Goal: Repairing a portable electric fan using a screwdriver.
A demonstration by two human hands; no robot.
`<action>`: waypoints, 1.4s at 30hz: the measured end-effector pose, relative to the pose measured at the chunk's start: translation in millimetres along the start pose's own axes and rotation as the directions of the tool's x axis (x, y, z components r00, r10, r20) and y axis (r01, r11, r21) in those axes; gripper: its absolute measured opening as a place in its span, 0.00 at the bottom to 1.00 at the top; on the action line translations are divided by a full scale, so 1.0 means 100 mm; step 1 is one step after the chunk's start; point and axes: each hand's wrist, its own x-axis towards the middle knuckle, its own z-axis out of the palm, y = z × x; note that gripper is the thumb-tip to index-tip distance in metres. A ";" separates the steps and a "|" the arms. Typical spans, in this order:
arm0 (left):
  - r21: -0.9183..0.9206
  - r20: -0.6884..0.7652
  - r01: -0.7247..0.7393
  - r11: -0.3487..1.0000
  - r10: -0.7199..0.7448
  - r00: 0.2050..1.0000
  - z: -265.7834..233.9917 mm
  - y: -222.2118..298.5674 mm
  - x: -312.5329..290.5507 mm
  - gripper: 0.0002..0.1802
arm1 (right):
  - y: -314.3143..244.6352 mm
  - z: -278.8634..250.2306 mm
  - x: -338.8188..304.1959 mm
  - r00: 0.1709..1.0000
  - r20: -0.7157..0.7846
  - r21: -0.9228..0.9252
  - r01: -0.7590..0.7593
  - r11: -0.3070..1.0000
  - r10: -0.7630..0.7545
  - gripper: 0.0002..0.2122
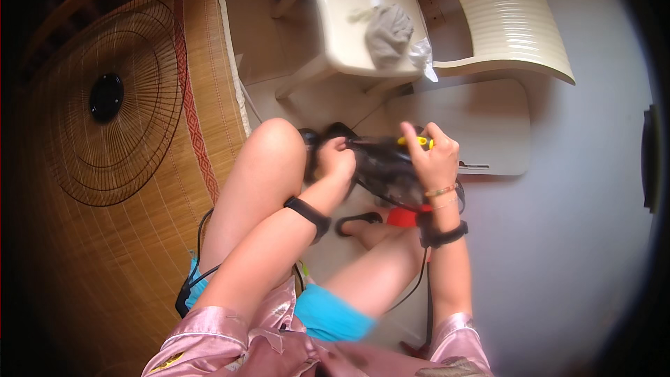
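Observation:
Above my knees is a black, shiny thing (pixel 387 162), smeared by motion; its kind I cannot make out. My left hand (pixel 336 159) has its fingers curled closed on the left end of it. On the other side, my right hand (pixel 436 157) is raised with bent fingers around a small tool with yellow handle parts (pixel 421 142); the hand hides most of the tool. Black bands with cables circle both wrists. Below the black thing, a red object (pixel 403 217) shows partly.
A wire fan grille (pixel 143 160) with a black hub lies on a woven mat (pixel 202 91) at left. Ahead stands a cream chair (pixel 342 24) with a grey cloth (pixel 391 36) and clear plastic. Behind my right hand, a pale board (pixel 499 126) bears a slim metal item (pixel 476 166).

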 end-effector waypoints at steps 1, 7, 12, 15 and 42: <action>0.013 0.003 0.000 1.000 0.000 1.000 0.00 0.00 0.00 0.28 | 0.00 0.00 0.00 1.000 -0.001 0.001 -0.002 1.000 0.002 0.20; -0.036 0.016 0.012 0.999 -0.011 1.000 -0.01 -0.03 0.03 0.28 | 0.00 0.01 0.00 0.999 -0.045 0.386 -0.007 0.922 0.026 0.08; -0.014 0.017 -0.007 1.000 0.007 1.000 -0.03 0.01 0.00 0.28 | 0.01 -0.01 0.02 0.986 0.142 0.259 -0.126 0.958 0.092 0.09; -0.004 0.017 -0.031 1.000 0.031 0.999 -0.01 0.02 -0.01 0.27 | 0.09 0.08 -0.01 0.983 0.008 0.157 -0.183 0.971 0.184 0.17; 0.262 0.052 -0.046 0.964 0.033 0.998 -0.02 -0.15 0.10 0.29 | -0.01 -0.05 -0.17 0.972 -0.133 0.162 -0.171 0.972 0.193 0.14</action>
